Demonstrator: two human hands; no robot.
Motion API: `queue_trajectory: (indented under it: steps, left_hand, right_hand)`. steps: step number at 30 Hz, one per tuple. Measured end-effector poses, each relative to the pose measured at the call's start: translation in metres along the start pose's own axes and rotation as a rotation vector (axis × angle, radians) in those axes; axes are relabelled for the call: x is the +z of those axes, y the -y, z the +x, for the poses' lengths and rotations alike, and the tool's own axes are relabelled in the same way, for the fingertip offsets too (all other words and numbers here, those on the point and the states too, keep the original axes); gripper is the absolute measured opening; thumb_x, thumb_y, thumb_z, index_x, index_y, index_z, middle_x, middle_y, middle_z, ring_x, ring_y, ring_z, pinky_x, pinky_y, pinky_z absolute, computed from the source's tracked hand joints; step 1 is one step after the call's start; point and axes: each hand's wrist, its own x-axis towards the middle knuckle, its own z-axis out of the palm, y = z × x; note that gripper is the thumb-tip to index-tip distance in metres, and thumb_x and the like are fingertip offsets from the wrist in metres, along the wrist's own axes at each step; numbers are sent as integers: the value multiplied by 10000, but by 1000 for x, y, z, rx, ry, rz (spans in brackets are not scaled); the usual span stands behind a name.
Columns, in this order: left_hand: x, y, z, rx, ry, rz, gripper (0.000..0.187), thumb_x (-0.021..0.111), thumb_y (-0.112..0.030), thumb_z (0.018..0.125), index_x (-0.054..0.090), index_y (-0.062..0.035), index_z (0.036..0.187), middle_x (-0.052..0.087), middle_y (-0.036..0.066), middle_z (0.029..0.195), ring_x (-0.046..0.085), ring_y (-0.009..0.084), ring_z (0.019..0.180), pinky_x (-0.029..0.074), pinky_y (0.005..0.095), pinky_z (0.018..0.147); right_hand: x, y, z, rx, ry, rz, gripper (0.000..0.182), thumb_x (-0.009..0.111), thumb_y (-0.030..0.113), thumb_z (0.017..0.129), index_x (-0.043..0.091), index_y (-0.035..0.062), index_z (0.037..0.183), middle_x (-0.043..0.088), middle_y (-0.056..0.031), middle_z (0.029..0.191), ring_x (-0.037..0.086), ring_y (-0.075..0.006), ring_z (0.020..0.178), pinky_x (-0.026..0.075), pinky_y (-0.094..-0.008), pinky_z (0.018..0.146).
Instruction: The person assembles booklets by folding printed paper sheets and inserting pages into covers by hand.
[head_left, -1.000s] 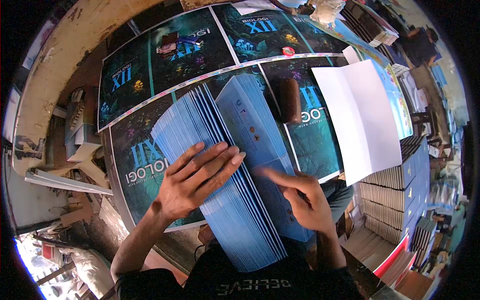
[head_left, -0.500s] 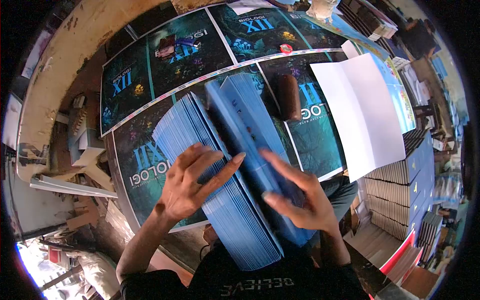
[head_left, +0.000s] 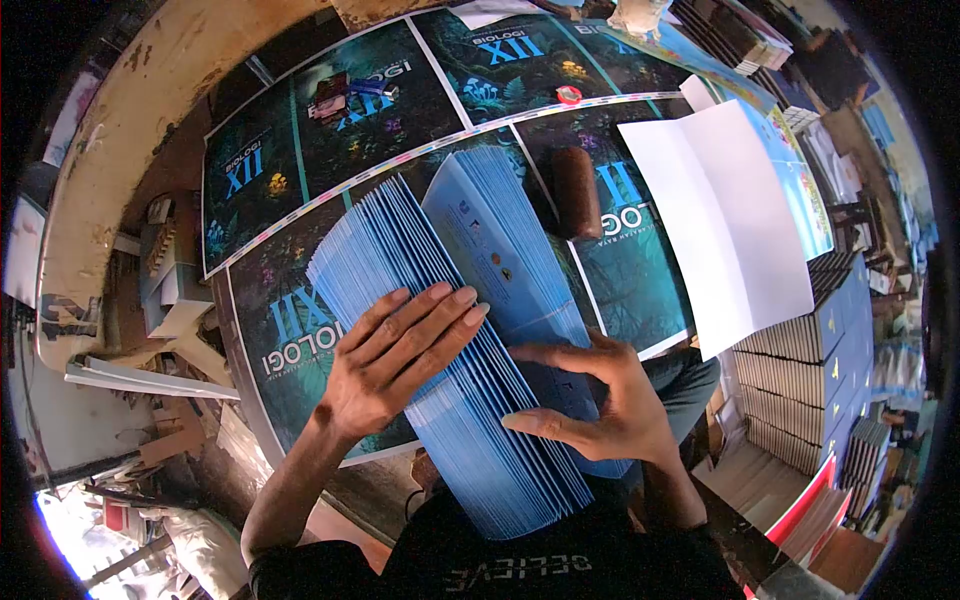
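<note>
A thick row of blue folded sheets point(head_left: 480, 430) stands fanned on its edges, running from upper left down to the person's lap. My left hand point(head_left: 395, 365) lies flat across its top with fingers stretched out. A second blue bundle point(head_left: 500, 240) leans to the right, its printed face showing small round logos. My right hand point(head_left: 600, 400) is at that bundle's lower part, thumb on the edge of the left row and index finger across the printed face, the two spread apart. Its other fingers are mostly hidden.
Dark printed sheets point(head_left: 380, 100) cover the table. On them are a brown cylinder point(head_left: 576, 193), a red round item point(head_left: 569, 95), small packets point(head_left: 345, 97) and a folded white sheet point(head_left: 725, 220). Stacked books point(head_left: 785, 390) stand at the right.
My left hand has flattened onto the row. My right hand has moved slightly down, its thumb now on the row's edge. More sheets have joined the left row, and the right bundle's printed face shows clearly.
</note>
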Motion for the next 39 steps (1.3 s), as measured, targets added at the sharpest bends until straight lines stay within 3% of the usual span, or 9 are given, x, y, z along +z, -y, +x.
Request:
queue_trajectory:
  steps: [10,13,17,20,24,31,35,38,39]
  left_hand:
    - [10,-1,-9,-14,-70,-10,487,705,-180,899,646,-225,1381,612,-27,1436,532,152,1371,406,399,1215]
    - [7,0,-8,-6,-108,-3,503,710,-181,895,639,-224,1391,613,-31,1420,540,151,1353,410,394,1214]
    - [5,2,-4,26,-54,23,507,701,-194,902,630,-214,1404,607,-31,1430,535,153,1360,401,390,1218]
    - [0,2,-1,24,14,22,516,696,-201,898,625,-205,1409,596,-31,1451,524,154,1377,392,387,1217]
    - [-3,0,2,6,38,26,531,696,-189,890,620,-207,1415,583,-37,1472,515,150,1389,384,386,1216]
    - [9,-2,-9,22,-147,75,513,754,-159,840,676,-167,1347,611,20,1425,514,193,1392,436,408,1189]
    - [18,2,-13,53,-188,79,498,744,-153,862,668,-169,1354,626,27,1410,530,194,1377,433,415,1200]
    - [1,-4,2,9,-38,30,487,726,-147,883,658,-177,1365,626,19,1416,538,187,1370,433,411,1199]
    - [1,-5,3,7,-38,31,487,726,-147,883,658,-177,1365,626,19,1416,538,187,1370,433,411,1199]
  right_hand:
    - [-4,-2,0,43,70,25,542,847,214,841,660,-69,1265,717,-265,1169,731,-315,1058,573,-428,936]
    - [1,-2,0,-80,-4,23,472,764,170,909,644,-58,1305,702,-263,1226,738,-236,914,576,-388,868]
    - [-4,-2,-10,186,-97,200,389,532,32,941,655,-33,1305,690,-234,1278,674,-318,1185,490,-414,1041]
    - [-2,-9,-8,132,-6,144,357,591,91,968,661,-29,1297,675,-232,1306,678,-319,1174,503,-418,1024]
    - [0,5,-1,-33,-3,-64,645,927,193,746,651,-14,1291,715,-236,1201,694,-319,1167,542,-446,994]
    - [3,-4,-4,-201,-7,-110,711,824,157,864,491,15,1477,650,-236,1350,702,-304,1145,541,-417,982]
    - [5,1,-8,1,-294,123,414,512,44,982,611,-30,1377,669,-233,1298,635,-294,1241,462,-414,1081]
    - [-7,-5,-11,245,9,149,393,637,109,958,646,-40,1322,682,-234,1266,661,-302,1198,493,-412,1044]
    - [-3,0,-5,111,0,62,417,706,130,925,653,-44,1301,698,-233,1245,691,-294,1135,522,-404,1007]
